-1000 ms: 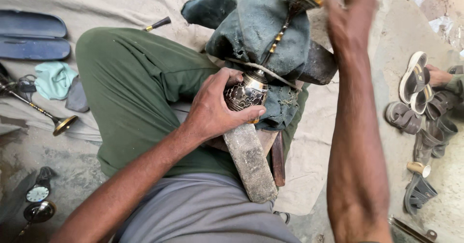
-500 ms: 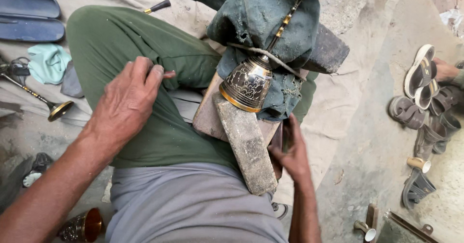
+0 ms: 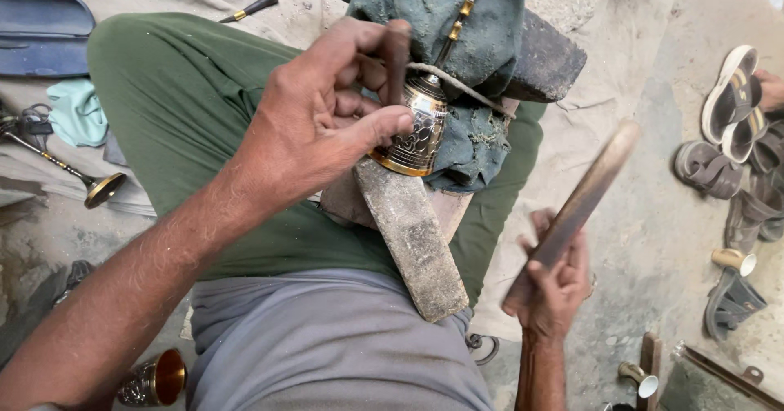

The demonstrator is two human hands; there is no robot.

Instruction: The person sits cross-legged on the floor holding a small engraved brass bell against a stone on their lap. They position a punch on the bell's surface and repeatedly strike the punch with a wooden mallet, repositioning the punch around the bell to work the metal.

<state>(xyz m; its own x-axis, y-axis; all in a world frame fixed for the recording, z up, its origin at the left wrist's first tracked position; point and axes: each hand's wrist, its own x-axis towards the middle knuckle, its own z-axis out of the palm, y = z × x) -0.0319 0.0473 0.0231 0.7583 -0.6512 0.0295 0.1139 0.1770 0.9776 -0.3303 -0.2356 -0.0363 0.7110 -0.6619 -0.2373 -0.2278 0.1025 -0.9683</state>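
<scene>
Currently the left hand [image 3: 327, 125] pinches a short dark punch [image 3: 398, 55], its fingers clenched around it, tip on the engraved brass cup [image 3: 412, 129] lying strapped over a cloth-wrapped block [image 3: 457, 43] at twelve o'clock. At four o'clock the right hand [image 3: 555, 292] grips a raised wooden stick [image 3: 584, 198]. A misjudged blow could hit the fingers, or skid the punch and scar the engraving.
</scene>
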